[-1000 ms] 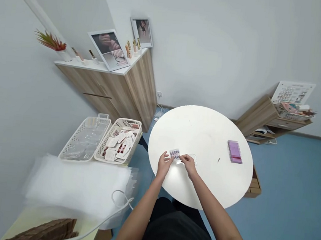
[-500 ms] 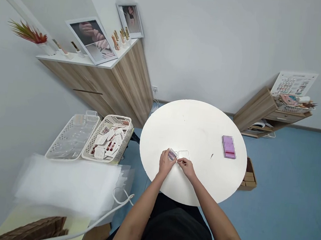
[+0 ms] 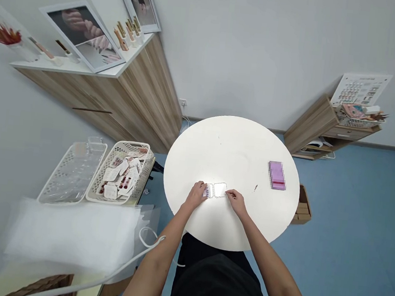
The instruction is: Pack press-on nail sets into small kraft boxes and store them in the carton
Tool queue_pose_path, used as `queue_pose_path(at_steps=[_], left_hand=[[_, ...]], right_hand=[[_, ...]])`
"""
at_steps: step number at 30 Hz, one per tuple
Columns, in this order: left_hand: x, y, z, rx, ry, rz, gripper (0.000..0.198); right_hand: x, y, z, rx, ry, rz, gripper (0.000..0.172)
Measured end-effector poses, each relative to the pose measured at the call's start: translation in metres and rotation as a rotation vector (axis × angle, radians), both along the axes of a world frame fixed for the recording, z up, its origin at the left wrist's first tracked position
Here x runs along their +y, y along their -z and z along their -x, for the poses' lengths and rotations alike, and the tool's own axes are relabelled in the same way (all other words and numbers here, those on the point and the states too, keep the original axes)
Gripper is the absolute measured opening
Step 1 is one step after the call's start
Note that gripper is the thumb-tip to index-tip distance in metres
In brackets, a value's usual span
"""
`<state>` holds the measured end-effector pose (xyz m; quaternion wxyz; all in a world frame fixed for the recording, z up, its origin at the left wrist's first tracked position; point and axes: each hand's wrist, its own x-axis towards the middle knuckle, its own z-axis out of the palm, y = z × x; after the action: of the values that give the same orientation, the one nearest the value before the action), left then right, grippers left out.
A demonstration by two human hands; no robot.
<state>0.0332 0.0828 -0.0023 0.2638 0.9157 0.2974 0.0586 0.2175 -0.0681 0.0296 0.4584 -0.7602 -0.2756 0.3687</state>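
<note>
A small clear plastic case (image 3: 219, 189) lies opened flat on the round white table (image 3: 234, 147) near its front edge. Its left half holds a card of small purple pieces (image 3: 208, 192). My left hand (image 3: 196, 195) rests on that left half with its fingers curled over it. My right hand (image 3: 236, 200) pinches the right edge of the case's empty clear half. Both hands sit close together, a few centimetres apart.
A pink-purple block (image 3: 277, 174) lies on the table's right side. Left of the table stand two white baskets: one (image 3: 121, 173) with several nail-set cards, one (image 3: 69, 172) with clear cases. A white foam sheet (image 3: 72, 233) lies nearer. Wooden cabinets stand at the back left and right.
The case was folded up between my hands half a second ago; now it lies spread open on the table. My head has tilted, shifting the whole view.
</note>
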Motion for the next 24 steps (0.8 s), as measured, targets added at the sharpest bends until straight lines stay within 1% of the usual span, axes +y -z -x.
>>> queue_pose_path(at_steps=[4,7,9,14,17,20,24], left_hand=[[0.001,0.002,-0.003,0.043,-0.008,-0.023,0.054],[0.001,0.004,-0.001,0.059,-0.029,-0.054,0.062],[0.002,0.005,0.003,0.074,-0.063,-0.065,0.066],[0.002,0.006,0.017,0.092,-0.126,-0.032,0.066],[-0.002,0.006,0.025,0.073,-0.123,-0.014,0.067],[-0.008,0.006,0.030,0.065,-0.127,-0.012,0.066],[-0.019,0.005,0.032,0.059,-0.142,-0.028,0.063]], right_hand=[[0.001,0.003,-0.001,-0.009,-0.013,0.027,0.025],[0.001,0.005,-0.001,-0.036,-0.010,0.063,0.025],[0.001,0.007,-0.002,-0.075,0.005,0.096,0.025],[0.002,0.015,-0.005,-0.195,0.064,0.223,0.030],[0.006,0.021,-0.005,-0.171,0.074,0.289,0.034],[0.012,0.023,-0.004,-0.129,0.041,0.343,0.035],[0.027,0.022,-0.006,-0.157,-0.030,0.388,0.031]])
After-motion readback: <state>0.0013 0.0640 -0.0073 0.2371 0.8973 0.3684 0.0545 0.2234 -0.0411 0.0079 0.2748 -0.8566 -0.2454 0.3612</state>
